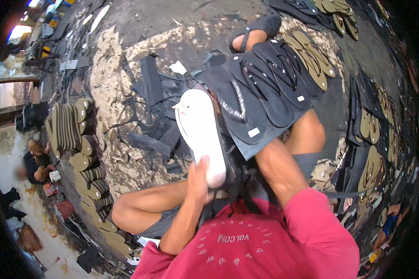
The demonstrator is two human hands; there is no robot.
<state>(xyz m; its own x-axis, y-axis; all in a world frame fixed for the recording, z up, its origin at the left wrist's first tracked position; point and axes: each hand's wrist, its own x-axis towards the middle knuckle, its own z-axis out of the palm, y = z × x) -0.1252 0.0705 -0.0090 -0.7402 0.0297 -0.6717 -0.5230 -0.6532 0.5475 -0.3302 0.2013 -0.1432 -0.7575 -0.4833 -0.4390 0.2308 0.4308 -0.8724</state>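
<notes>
My left hand grips the heel end of a white flip-flop sole, which points away from me over my lap. My right forearm reaches in toward the sole's right edge, and its hand is hidden behind the sole and a bunch of black straps. A fanned pile of black flip-flops rests over my right knee, just right of the white sole. My foot in a black sandal sticks out beyond the pile.
Black strap pieces and offcuts litter the stained floor ahead. Stacks of olive soles stand at the left, tan sandals and more pairs at the right. Another person sits at far left.
</notes>
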